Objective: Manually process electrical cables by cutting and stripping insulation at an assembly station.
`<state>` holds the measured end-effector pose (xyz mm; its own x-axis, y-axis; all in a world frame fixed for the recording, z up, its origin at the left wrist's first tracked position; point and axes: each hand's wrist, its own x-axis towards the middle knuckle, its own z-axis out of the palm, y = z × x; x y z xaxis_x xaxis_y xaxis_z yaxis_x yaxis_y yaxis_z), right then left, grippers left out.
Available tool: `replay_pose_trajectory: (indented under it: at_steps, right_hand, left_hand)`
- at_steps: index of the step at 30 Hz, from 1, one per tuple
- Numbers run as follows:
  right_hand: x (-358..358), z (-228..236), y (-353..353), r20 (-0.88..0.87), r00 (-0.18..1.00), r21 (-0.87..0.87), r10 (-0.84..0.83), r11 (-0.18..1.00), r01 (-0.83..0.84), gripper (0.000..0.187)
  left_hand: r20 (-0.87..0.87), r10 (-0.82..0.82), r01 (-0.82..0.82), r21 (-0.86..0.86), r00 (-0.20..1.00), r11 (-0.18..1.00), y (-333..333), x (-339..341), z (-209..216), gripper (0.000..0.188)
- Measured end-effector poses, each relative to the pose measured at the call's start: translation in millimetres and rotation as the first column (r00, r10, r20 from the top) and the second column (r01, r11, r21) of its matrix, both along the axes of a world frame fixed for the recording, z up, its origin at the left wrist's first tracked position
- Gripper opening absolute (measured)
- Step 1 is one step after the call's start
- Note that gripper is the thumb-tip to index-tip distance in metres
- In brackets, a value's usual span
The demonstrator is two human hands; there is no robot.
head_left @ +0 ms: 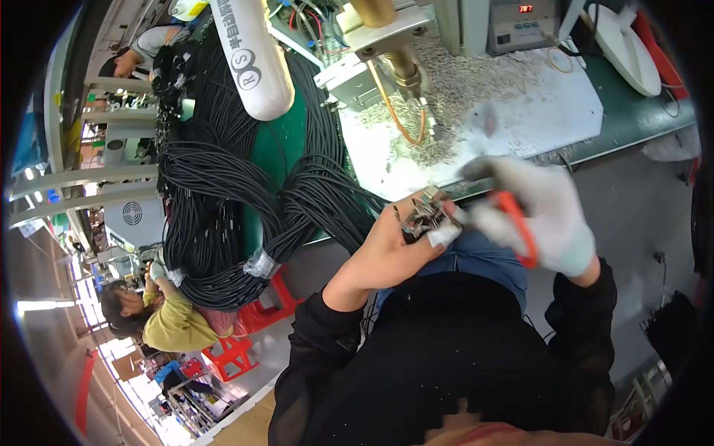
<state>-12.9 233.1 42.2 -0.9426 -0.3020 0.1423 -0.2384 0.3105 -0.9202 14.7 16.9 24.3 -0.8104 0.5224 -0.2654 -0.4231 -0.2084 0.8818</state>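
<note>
One left hand (383,253) grasps one cable-end bundle (425,215); one gloved right hand (558,212), one orange-handled tool (519,230).

Red digits (526,9) on a grey box (523,33), dark lettering (246,68) on a white cylinder (262,93)

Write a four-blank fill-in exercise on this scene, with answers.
The left hand, holding small metal parts, is ungloved, or ____.
The right hand, gripping an orange-red handle, wears a white ____.
The bundled cables are coloured ____.
The plastic stools are coloured ____.

Missing words: bare; glove; black; red.
</note>
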Motion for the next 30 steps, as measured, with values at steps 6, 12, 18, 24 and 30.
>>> replay_pose_trajectory:
  at_steps: [6, 12, 18, 24, 30]
  right_hand:
    - [2, 9, -13, 0.542, 0.816, -0.273, 0.199, 0.961, -0.053, 0.024]
    - [16, -8, 3, 0.553, 0.674, -0.595, 0.49, 0.798, -0.091, 0.024]
    - [23, -16, 21, 0.632, 0.436, -0.606, 0.641, 0.759, -0.238, 0.026]
    - [54, -41, -15, 0.197, 0.96, -0.252, 0.201, 0.956, -0.149, 0.009]
    - [43, -35, -33, -0.521, 0.852, 0.182, -0.046, 0.97, 0.163, 0.008]
  left_hand:
    - [-0.414, 0.237, -0.376, -0.296, 0.879, 0.878, 22, 16, -6, 0.033]
    - [-0.887, -0.073, -0.349, -0.254, 0.456, 0.902, 15, 17, -9, 0.039]
    - [-0.908, -0.255, -0.156, -0.319, 0.331, 0.935, 8, 20, -7, 0.044]
    - [-0.737, -0.056, 0.04, -0.038, 0.673, 0.998, 8, 25, -33, 0.03]
    - [0.009, 0.156, -0.156, 0.119, 0.988, 0.981, 5, 21, -16, 0.027]
